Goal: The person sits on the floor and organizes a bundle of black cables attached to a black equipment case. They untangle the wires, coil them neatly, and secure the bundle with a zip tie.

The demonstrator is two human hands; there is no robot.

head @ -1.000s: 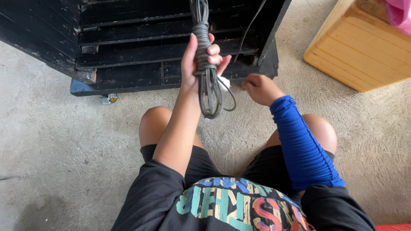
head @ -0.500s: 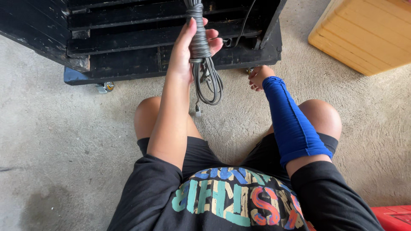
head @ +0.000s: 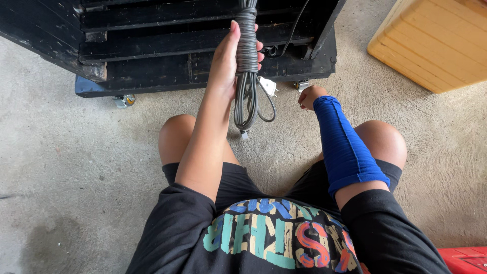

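There is only one view, from a camera worn on the person's head, tipped steeply down and a little forward. It looks over the person's own chest and black shirt [head: 264, 238] at the bottom edge, past both bare knees, to the concrete floor [head: 66, 167] in front. The raised left hand [head: 231, 61] sits close to the lens, near the top. Farther off, along the upper edge, the view takes in the base of a black cabinet [head: 167, 56] and the corner of a yellow box [head: 431, 40].
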